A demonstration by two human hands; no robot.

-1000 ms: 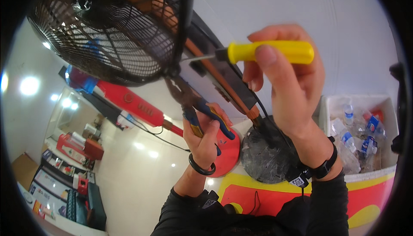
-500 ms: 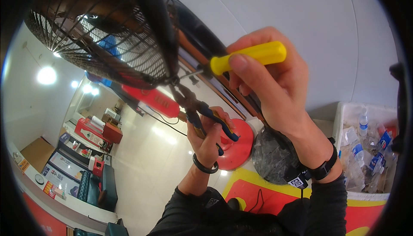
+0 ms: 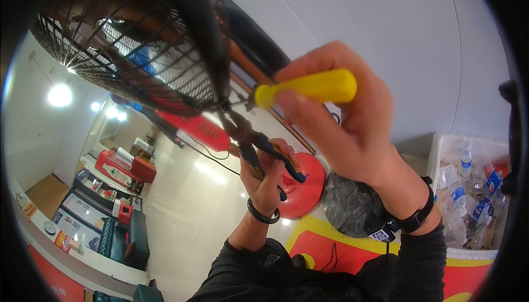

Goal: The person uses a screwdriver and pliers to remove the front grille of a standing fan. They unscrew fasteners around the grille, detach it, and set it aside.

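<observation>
A standing fan's wire cage (image 3: 160, 54) with a dark rim fills the upper left. Its red body (image 3: 198, 131) and round red base (image 3: 304, 189) show below. My left hand (image 3: 267, 172) is closed round the blue-and-yellow handles of pliers (image 3: 245, 134), whose jaws reach the lower edge of the cage rim. My right hand (image 3: 347, 114) grips a yellow-handled screwdriver (image 3: 311, 90) between thumb and fingers. The screwdriver's shaft points left to the same spot on the rim, close above the plier jaws. What the tip touches is too small to tell.
A white bin (image 3: 468, 252) of plastic bottles stands at the right beside a pale wall (image 3: 374, 15). A dark round base (image 3: 352, 205) sits next to the red one. Green seats (image 3: 124, 241) and a counter (image 3: 82, 263) are at the left.
My right hand and the screwdriver have shifted slightly left and down, and the handle has tilted less. The pliers and my left hand stay nearly where they were.
</observation>
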